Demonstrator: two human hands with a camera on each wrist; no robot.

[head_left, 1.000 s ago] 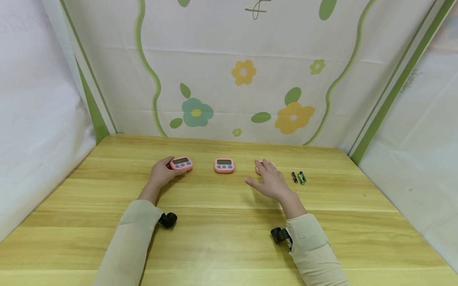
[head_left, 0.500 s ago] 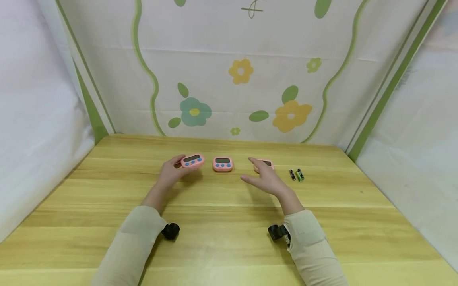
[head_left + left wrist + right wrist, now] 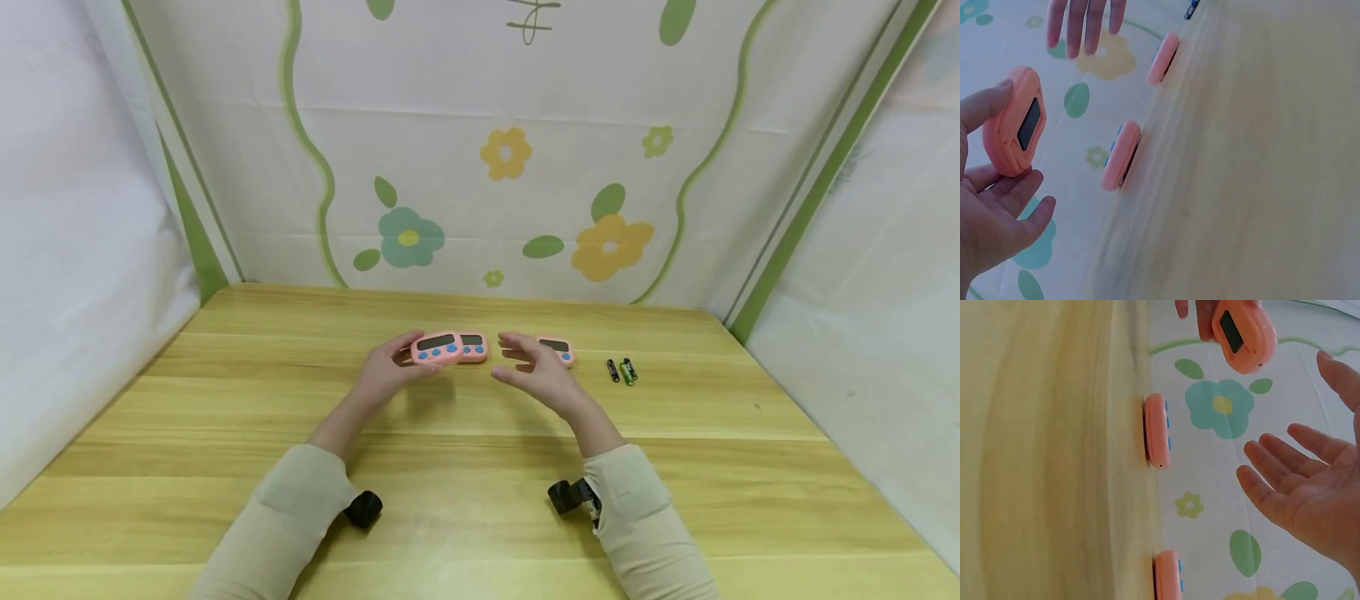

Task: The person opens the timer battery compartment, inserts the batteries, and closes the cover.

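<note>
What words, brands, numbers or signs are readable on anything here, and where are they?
No text can be read for certain.
Pink devices: screens show no discernible digits.
Blue buttons: any markings too small to read.
Batteries: labels too small to read.
Back cloth: looping mark cut off at the top, unreadable.

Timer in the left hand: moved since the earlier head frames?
Yes, rightward: in the head view, the pink timer in the left hand went from below-left to below-right of the teal flower's centre, now partly covering the middle timer.
</note>
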